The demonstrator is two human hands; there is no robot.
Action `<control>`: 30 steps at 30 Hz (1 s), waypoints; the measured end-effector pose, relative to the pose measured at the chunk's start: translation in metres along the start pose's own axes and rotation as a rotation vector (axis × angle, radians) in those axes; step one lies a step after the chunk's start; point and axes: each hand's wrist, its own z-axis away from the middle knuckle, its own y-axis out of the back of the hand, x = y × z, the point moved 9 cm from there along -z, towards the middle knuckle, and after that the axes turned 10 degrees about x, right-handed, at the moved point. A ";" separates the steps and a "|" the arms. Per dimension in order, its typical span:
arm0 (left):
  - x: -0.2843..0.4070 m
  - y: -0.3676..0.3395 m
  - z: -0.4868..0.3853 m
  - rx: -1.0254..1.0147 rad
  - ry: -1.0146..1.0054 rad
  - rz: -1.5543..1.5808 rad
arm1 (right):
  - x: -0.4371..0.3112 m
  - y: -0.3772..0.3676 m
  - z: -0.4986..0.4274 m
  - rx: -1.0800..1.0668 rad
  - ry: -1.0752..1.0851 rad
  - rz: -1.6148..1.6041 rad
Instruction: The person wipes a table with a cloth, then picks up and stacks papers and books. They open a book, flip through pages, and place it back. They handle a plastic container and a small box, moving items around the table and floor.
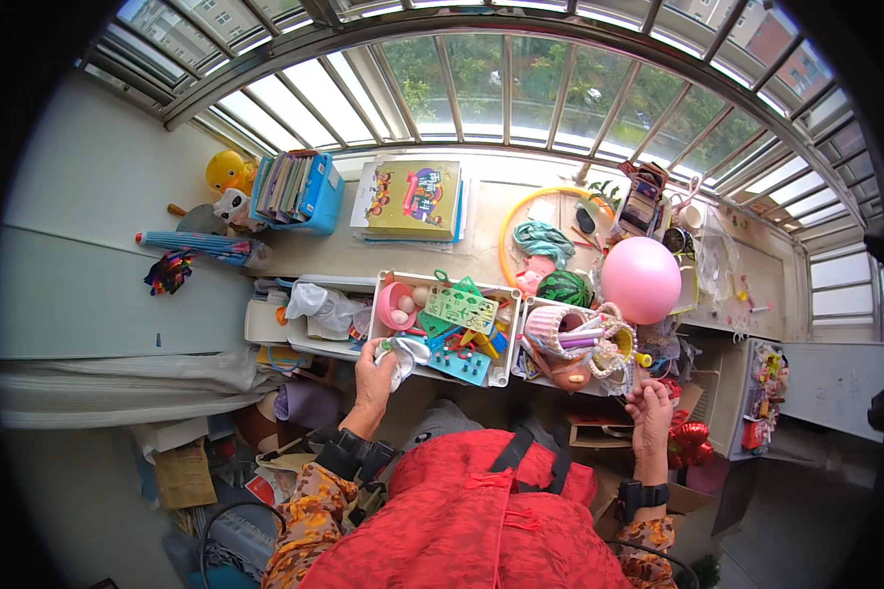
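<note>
My left hand (378, 374) is closed on a white cloth-like item (407, 358) with dark marks, at the front left edge of a white bin (504, 375). That bin holds a pink bowl (392, 303) with egg-like balls, a green stencil (460, 309) and a teal board with small pegs (460, 365). Beside the front right corner of another white bin (524, 372) is my right hand (649, 403), its fingers bent near clear plastic; whether it grips anything is unclear. The second bin contains a beaded pink holder with markers (556, 327) and a bead-trimmed item (610, 353).
A pink balloon (641, 280) and a watermelon-patterned ball (564, 288) are behind the right bin. Books (412, 199) and a blue file box (325, 202) stand on the sill. Further left lies a folded umbrella (199, 247). An open cabinet door (832, 383) is at right.
</note>
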 end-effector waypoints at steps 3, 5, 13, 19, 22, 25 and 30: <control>0.002 -0.034 -0.001 -0.061 -0.035 -0.009 | 0.003 0.027 -0.011 0.066 -0.006 0.018; 0.001 -0.051 0.001 -0.077 -0.034 0.103 | 0.005 0.045 -0.017 0.097 -0.009 0.015; -0.010 -0.066 -0.008 -0.124 -0.183 -0.074 | 0.036 0.093 0.007 0.267 -0.044 -0.053; 0.007 -0.059 -0.028 -0.106 -0.507 -0.488 | 0.079 0.093 0.052 0.334 -0.087 -0.096; 0.021 -0.072 -0.018 -0.163 -0.778 -0.684 | 0.088 0.095 0.073 0.376 -0.051 -0.135; 0.018 -0.083 -0.014 -0.258 -0.786 -0.733 | 0.098 0.100 0.093 0.401 -0.069 -0.116; 0.025 -0.089 -0.015 -0.293 -0.837 -0.772 | 0.117 0.099 0.102 0.434 -0.134 -0.100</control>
